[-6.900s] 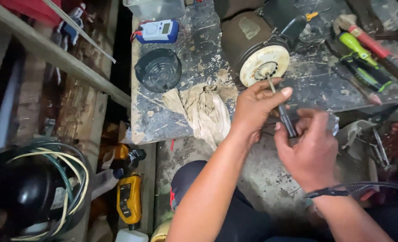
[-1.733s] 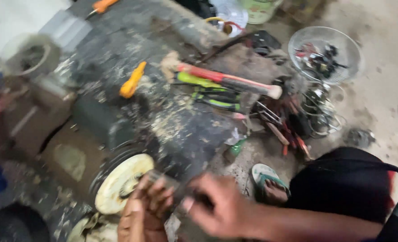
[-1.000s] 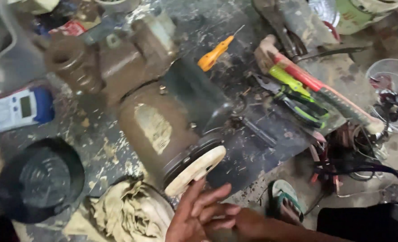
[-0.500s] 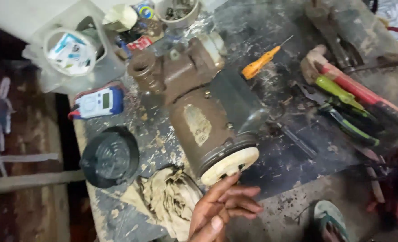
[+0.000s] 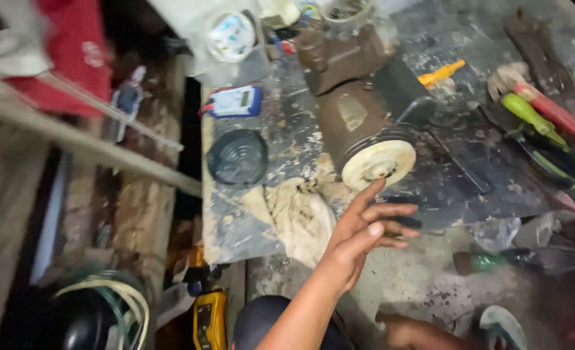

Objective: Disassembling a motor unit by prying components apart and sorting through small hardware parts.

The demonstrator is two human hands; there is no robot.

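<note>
Brown motor-and-pump unit (image 5: 355, 110) lying on its side near the middle of the dark, grimy worktop (image 5: 469, 188), cream round end cap (image 5: 378, 164) facing the front edge. Cast body, rusty and greasy: judged heavy, stiff, likely slippery with oil. Best purchase probably around the barrel of the housing or the lumpy pump casting at the far end; the cream cap looks a poor place to lift from.

Left hand (image 5: 362, 233) reaching up from below, fingers spread and unclenched, grasping nothing; index fingertip at the lower rim of the end cap, touching or just short, cannot tell. Right hand not seen in this view.

Crumpled tan rag (image 5: 297, 217) just left of the hand, draped at the worktop's front edge. Black round ribbed cover (image 5: 237, 157) further left, flat on the surface. Blue-and-white meter (image 5: 234, 102) behind it. Orange-handled screwdriver (image 5: 442, 72) beyond the motor. Green-handled and red-handled tools (image 5: 540, 120) in a group at the right. Yellow multimeter (image 5: 210, 319) on the floor below, left of the forearm.
</note>
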